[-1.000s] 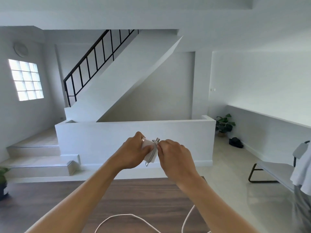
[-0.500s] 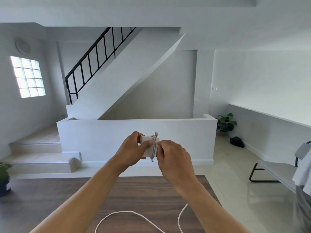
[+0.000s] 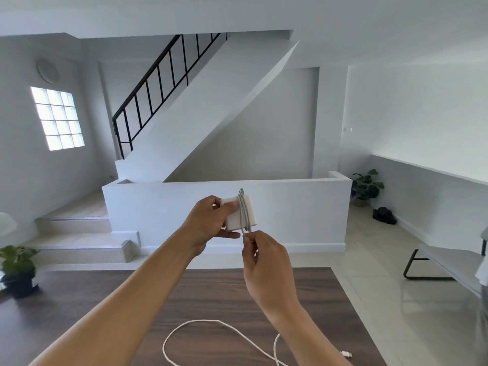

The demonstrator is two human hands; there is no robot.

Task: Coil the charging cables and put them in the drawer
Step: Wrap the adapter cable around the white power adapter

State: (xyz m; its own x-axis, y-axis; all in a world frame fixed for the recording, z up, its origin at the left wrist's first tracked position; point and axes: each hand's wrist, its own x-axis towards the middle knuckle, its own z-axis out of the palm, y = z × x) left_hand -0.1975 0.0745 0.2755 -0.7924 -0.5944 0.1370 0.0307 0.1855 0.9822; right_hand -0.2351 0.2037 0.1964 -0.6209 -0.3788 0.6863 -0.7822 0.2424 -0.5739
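A white charger block (image 3: 249, 211) is held up in front of me by my left hand (image 3: 208, 223), thumb on its face. A grey-white cable (image 3: 244, 212) is wound round the block in a few turns, with a plug end sticking up at the top. My right hand (image 3: 266, 268) sits just below the block and pinches the cable's loose run between thumb and fingers. A second white cable (image 3: 211, 331) lies in a loose loop on the dark wooden table (image 3: 105, 307), its connector (image 3: 346, 353) at the right. No drawer is in view.
A potted plant (image 3: 17, 270) stands on the table's far left. Beyond the table are a low white wall (image 3: 163, 207), steps and a staircase. A bench (image 3: 449, 262) stands on the tiled floor at right, with another plant (image 3: 365, 186) and a dark object (image 3: 384, 215) behind.
My right hand has dropped from beside the block to below it, drawing the cable down across the block's face. The view has shifted slightly, showing more of the table.
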